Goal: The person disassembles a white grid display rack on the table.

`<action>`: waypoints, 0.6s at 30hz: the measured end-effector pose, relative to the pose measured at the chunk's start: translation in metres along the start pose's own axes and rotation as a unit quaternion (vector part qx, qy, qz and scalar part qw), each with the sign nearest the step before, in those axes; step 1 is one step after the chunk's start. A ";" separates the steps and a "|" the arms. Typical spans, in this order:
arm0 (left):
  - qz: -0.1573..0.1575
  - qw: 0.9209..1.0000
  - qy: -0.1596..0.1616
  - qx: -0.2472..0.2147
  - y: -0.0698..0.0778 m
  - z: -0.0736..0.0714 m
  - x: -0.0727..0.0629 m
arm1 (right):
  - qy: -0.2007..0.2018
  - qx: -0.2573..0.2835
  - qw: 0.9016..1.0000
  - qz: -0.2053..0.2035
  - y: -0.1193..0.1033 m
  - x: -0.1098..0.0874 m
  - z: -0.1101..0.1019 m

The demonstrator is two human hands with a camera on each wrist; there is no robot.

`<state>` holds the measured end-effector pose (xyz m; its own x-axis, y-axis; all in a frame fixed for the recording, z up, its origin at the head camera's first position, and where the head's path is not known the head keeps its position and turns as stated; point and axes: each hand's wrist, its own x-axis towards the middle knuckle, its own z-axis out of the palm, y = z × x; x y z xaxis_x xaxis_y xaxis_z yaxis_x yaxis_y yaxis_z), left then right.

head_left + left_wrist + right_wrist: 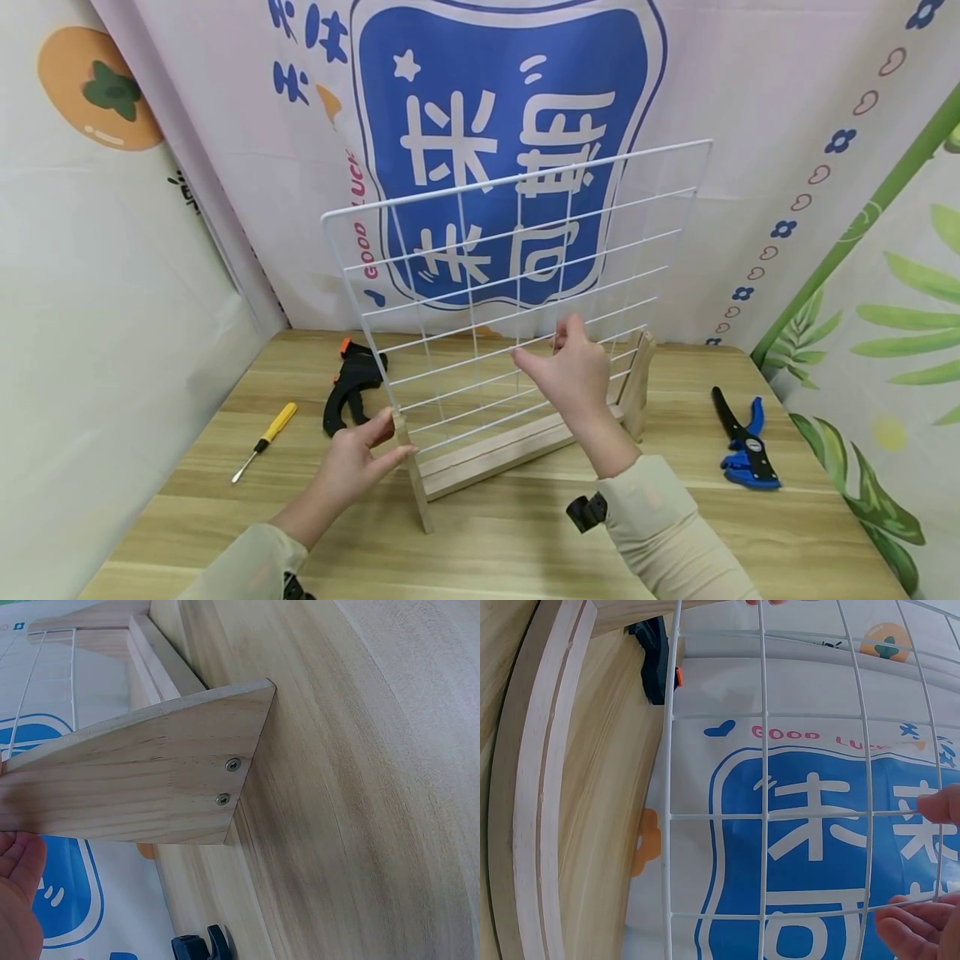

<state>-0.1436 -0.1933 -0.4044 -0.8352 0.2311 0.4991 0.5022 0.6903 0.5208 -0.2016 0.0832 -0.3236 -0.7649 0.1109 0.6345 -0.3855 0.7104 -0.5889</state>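
Note:
A white wire grid point(517, 178) stands upright, leaning back slightly, between the two side boards of a pale wooden stand point(517, 450). At the stand's left end, my left hand point(352, 467) grips the upper tip of the side board point(150, 780), thumb on one face and fingers on the other. Two screw heads point(232, 764) show low on that board. My right hand point(577, 375) holds the grid's wires right of its middle, thumb point(937, 808) on one wire and fingers curled by another. In the right wrist view, a gap shows between the grid's bottom bar and the stand's grooved rail.
On the wooden table point(300, 517), a yellow-handled screwdriver point(266, 437) lies at left, with a black and orange clamp point(352, 387) behind the left hand. Blue and black wire strippers point(748, 446) lie at right. A printed cloth backdrop point(225, 108) hangs behind.

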 end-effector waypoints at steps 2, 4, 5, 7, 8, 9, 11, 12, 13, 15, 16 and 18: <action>0.003 1.000 0.001 0.001 0.000 0.000 0.000 | 0.001 0.000 1.000 -0.002 0.000 0.000 0.000; 0.005 1.000 0.001 0.002 0.000 0.000 0.000 | 0.001 0.000 1.000 -0.002 -0.001 0.000 -0.001; 0.005 1.000 0.001 0.002 0.000 0.000 0.000 | 0.001 0.000 1.000 -0.003 -0.001 0.000 -0.001; 0.001 1.000 0.000 0.002 0.001 0.000 0.000 | 0.001 -0.001 1.000 -0.003 0.000 0.001 -0.001; -0.001 1.000 -0.001 0.003 0.001 0.000 0.000 | 0.001 -0.002 1.000 -0.003 0.000 0.001 -0.001; -0.004 1.000 -0.003 0.002 0.001 0.000 0.000 | 0.001 -0.002 1.000 -0.003 0.000 0.001 -0.001; -0.009 1.000 -0.006 0.001 0.001 0.000 0.000 | 0.002 -0.002 1.000 -0.002 0.000 0.001 0.000; -0.010 1.000 -0.006 0.001 0.001 0.000 0.000 | 0.002 -0.003 1.000 -0.002 0.000 0.001 0.000; -0.010 1.000 -0.006 0.000 0.001 0.000 0.000 | 0.003 -0.003 1.000 -0.002 0.000 0.001 0.000; -0.009 1.000 -0.006 -0.001 0.001 0.000 0.000 | 0.005 -0.005 1.000 -0.004 0.000 0.001 0.000; -0.009 1.000 -0.005 -0.001 0.001 0.000 0.000 | 0.005 -0.005 1.000 -0.005 0.000 0.001 -0.001; -0.008 1.000 -0.004 -0.002 0.001 0.000 0.000 | 0.007 -0.007 1.000 -0.008 -0.001 0.002 -0.001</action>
<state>-0.1426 -0.1927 -0.4038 -0.8449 0.2254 0.4851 0.4894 0.6917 0.5310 -0.2019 0.0837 -0.3217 -0.7511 0.1095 0.6510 -0.3907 0.7212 -0.5721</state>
